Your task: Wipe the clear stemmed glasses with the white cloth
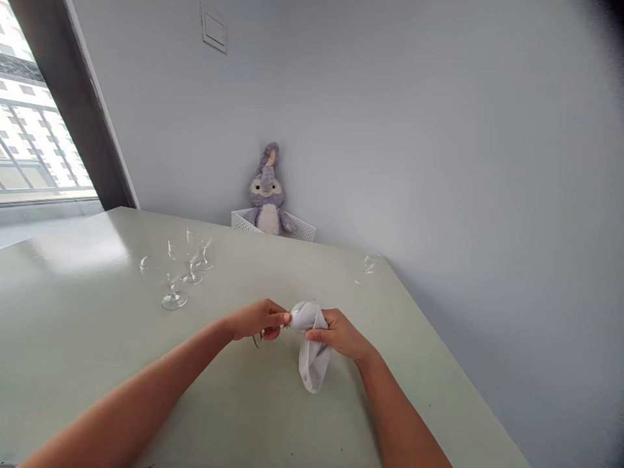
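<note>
Above the pale green table [244, 403], my left hand [267, 320] is closed on the stem of a wine glass; part of the clear foot [257, 340] shows below the fingers. My right hand [336, 333] grips a light grey cloth [313, 367], which is wrapped around the bowl of that glass and hides it. The glass lies sideways between my hands, and a loose end of the cloth hangs down towards me.
Several clear stemmed glasses [175, 299] stand at the left. Another glass [369, 263] lies near the far right corner. A plush rabbit [268, 195] sits in a white basket [305, 229] beyond the back edge, against the walls.
</note>
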